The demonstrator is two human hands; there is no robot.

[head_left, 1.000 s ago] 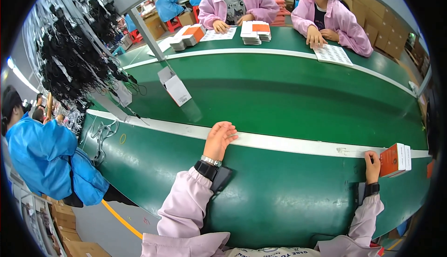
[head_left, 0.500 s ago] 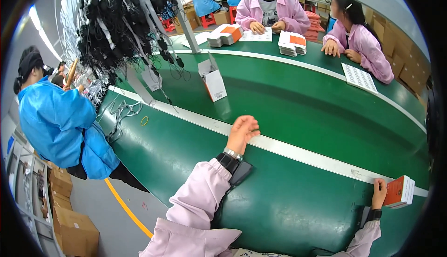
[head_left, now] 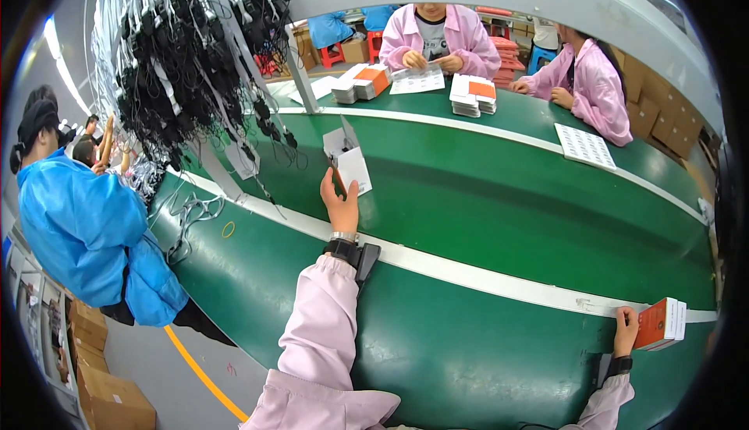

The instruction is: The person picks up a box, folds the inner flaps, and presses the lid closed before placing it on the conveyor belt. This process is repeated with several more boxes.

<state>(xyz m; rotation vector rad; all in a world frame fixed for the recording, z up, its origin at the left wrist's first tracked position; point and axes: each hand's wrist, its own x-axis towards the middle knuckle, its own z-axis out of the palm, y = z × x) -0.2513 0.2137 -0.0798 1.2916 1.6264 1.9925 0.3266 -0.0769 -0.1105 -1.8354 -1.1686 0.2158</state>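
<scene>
My left hand [head_left: 341, 202] reaches over the white strip to an open white box [head_left: 356, 171] standing on the far green surface. Its thumb lies against the front of the box and its fingers go round the left side, closing on a lower corner. Raised flaps show at the top of this box; what lies inside is too small to make out. Far to the right, my right hand [head_left: 626, 332] has its fingers bent against the left end of an orange-and-white box [head_left: 658, 325]. A second white edge shows close behind that box.
Black cables [head_left: 195, 63] hang in a thick bunch at upper left, beside a metal post [head_left: 303, 79]. Grey cords [head_left: 191, 212] and a yellow rubber band [head_left: 228, 230] lie at left. Across the table, two people in pink sit by stacked boxes [head_left: 472, 96]; someone in blue [head_left: 82, 219] stands left.
My left hand has moved forward and left from above the white strip to the open white box, and its fingers now close on it. My right hand stays at the orange-and-white box.
</scene>
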